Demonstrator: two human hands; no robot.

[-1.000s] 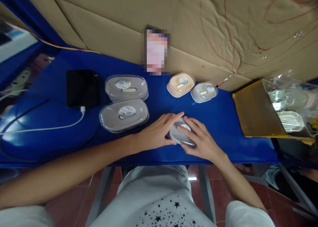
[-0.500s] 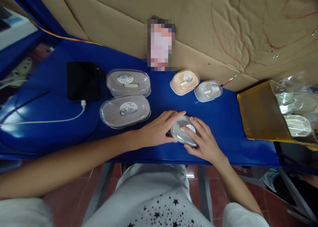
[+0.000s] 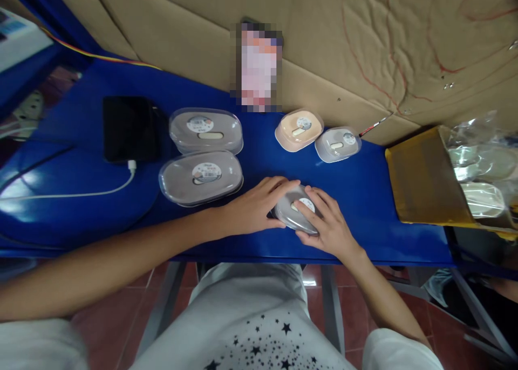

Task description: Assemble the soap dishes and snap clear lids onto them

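Near the table's front edge lies a grey oval container (image 3: 291, 211) with a clear lid and a round label. My left hand (image 3: 263, 205) grips its left end between thumb and fingers. On its right side, my right hand (image 3: 329, 224) holds it, with fingers spread over the lid and label. Two larger grey containers, one farther back (image 3: 206, 131) and one nearer (image 3: 202, 178), lie left of my hands. Behind my hands sit a small peach container (image 3: 298, 131) and a small grey one (image 3: 337, 144), side by side.
A black device (image 3: 128, 128) with a white cable lies on the blue table (image 3: 364, 197) at left. A blurred phone (image 3: 259, 65) leans on the cardboard at the back. A cardboard box (image 3: 429, 178) of wrapped containers stands at right.
The whole view has shifted slightly, moving things a little left and up. My hands keep their hold on the grey container, which has barely changed position between them.
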